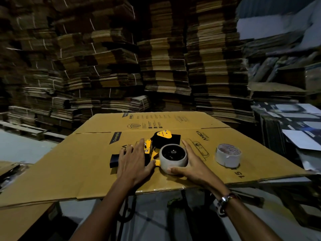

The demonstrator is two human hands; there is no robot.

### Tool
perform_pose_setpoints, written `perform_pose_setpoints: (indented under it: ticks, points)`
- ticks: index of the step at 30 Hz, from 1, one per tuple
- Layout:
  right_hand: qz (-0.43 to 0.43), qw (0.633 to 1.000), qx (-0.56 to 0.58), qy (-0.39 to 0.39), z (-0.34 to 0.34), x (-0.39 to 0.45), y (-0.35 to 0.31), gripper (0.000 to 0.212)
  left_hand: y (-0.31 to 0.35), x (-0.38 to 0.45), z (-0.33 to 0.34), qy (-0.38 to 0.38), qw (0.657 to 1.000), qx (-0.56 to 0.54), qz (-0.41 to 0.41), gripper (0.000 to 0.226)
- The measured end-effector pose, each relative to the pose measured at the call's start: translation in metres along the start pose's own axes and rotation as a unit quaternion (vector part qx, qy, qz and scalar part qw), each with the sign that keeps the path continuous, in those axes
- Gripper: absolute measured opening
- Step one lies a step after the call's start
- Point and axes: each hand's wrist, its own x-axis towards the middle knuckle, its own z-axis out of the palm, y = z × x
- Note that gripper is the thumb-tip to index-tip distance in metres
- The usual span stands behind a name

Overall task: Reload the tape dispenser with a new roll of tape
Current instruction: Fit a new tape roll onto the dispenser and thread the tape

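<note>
Head view, left hand (132, 160): lies palm-down on the tape dispenser (152, 148); fingers (127, 150) straight and spread apart, pressing its black handle end; thumb reaches toward the yellow frame beside the roll.
Head view, right hand (192, 164): cups the tape roll (173, 158); fingers curved along its far side, thumb against its near side; roll clamped between thumb and fingers.
Head view, tape roll: whitish, lying flat, seated on the dispenser hub; dark hub visible in its centre; just right of the left thumb.
Head view, tape dispenser: yellow and black, lying on its side on the cardboard sheet (86, 171); black body with yellow plate just beyond the fingertips of both hands.
Head view, second tape roll (228, 154): white, lying flat on the sheet; right of the right hand, apart from it; a loose tab shows on its side.
Head view, cardboard sheet: flattened printed carton serving as the desk surface under both hands.
Head view, bracelet (225, 200): on the right wrist.
Head view, cardboard stacks (156, 66): bundled flat cartons piled high, well beyond the fingers.
</note>
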Motion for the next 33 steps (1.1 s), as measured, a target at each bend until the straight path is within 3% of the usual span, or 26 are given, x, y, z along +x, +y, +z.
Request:
perform_pose_setpoints:
  ticks: [7,14,17,24,33]
  points:
    - [-0.067,0.997,-0.016,0.032,0.003,-0.008,0.0,0.092,-0.006,-0.009,-0.005,-0.001,0.997,-0.075,-0.002,0.103]
    - [-0.118,0.99,-0.03,0.077,0.004,-0.009,0.0,0.096,-0.004,-0.012,-0.005,0.09,0.995,-0.011,0.043,0.105]
    - [-0.108,0.991,-0.024,0.079,0.002,-0.01,0.0,0.094,-0.004,-0.011,-0.005,0.081,0.996,-0.019,0.044,0.104]
    - [-0.027,0.998,0.06,-0.002,-0.008,-0.008,0.002,0.089,0.0,-0.015,-0.009,0.041,0.998,-0.045,0.031,0.09]
    - [0.006,0.998,0.057,-0.006,-0.004,-0.003,0.002,0.076,-0.003,-0.012,-0.006,0.046,0.999,-0.014,0.023,0.072]
